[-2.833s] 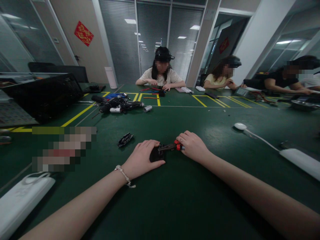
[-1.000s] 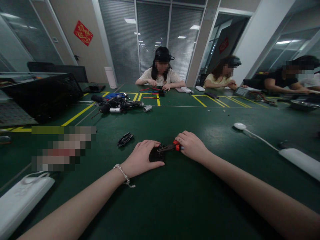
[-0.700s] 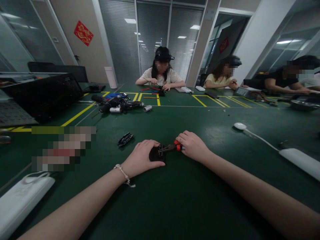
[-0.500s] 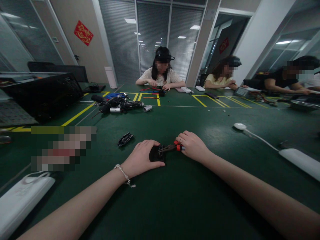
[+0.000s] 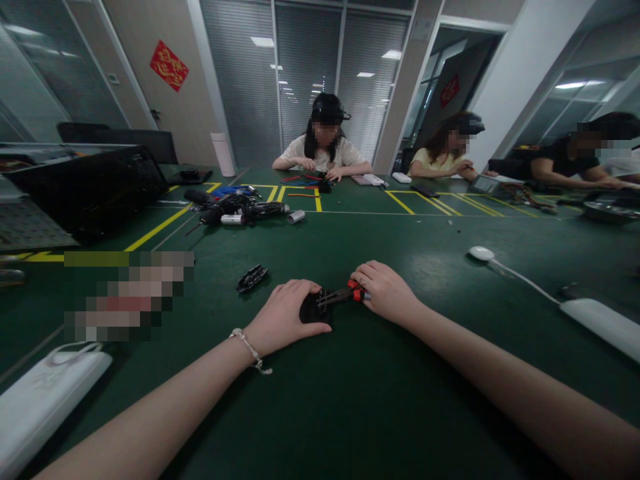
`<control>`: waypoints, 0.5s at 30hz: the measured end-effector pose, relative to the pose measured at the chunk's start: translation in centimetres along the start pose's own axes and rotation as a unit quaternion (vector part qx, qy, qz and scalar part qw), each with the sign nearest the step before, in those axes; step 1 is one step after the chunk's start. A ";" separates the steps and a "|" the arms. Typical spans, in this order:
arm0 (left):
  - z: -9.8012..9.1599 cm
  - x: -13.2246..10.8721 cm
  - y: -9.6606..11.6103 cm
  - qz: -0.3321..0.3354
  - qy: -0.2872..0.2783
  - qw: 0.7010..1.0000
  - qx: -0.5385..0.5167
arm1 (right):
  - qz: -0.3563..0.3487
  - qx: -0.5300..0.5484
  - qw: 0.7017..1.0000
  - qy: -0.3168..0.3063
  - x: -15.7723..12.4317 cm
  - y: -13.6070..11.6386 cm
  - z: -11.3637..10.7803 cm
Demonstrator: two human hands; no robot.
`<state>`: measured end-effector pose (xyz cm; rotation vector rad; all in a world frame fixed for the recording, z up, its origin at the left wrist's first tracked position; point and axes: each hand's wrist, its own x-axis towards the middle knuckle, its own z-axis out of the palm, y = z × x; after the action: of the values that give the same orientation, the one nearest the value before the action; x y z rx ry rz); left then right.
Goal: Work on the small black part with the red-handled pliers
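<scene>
- The right hand (image 5: 385,292) is closed on the red handles of small metal pliers (image 5: 345,294), mid-frame.
- Their tips touch a small black round plastic part (image 5: 314,311).
- The left hand (image 5: 285,317) curls over that part, pressing it onto the dark green table (image 5: 350,400).
- The part looks light, hard and slidey; hold it by its sides.
- A black ridged piece (image 5: 251,278) lies just left.

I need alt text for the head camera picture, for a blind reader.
The person's left hand holds a small black part down on a green table, while the right hand grips red-handled pliers whose tips meet it. Three other people sit at the far side.
</scene>
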<state>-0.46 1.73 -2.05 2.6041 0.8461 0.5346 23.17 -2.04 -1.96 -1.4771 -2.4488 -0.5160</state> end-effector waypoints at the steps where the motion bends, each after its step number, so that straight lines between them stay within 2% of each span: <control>1: 0.0 0.0 0.0 0.000 0.000 1.000 -0.001 | -0.003 0.003 1.000 0.003 0.0 0.0 0.0; 9: -0.1 0.1 0.2 -0.003 -0.004 1.000 0.000 | -0.006 0.005 1.000 0.014 -0.1 -0.1 -0.1; 15: -0.1 0.0 0.1 -0.005 -0.006 1.000 -0.002 | 0.007 -0.013 1.000 0.000 -0.2 0.0 0.1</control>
<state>-0.49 1.66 -1.91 2.5962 0.8532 0.5167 23.26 -2.18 -2.08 -1.5044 -2.4388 -0.5461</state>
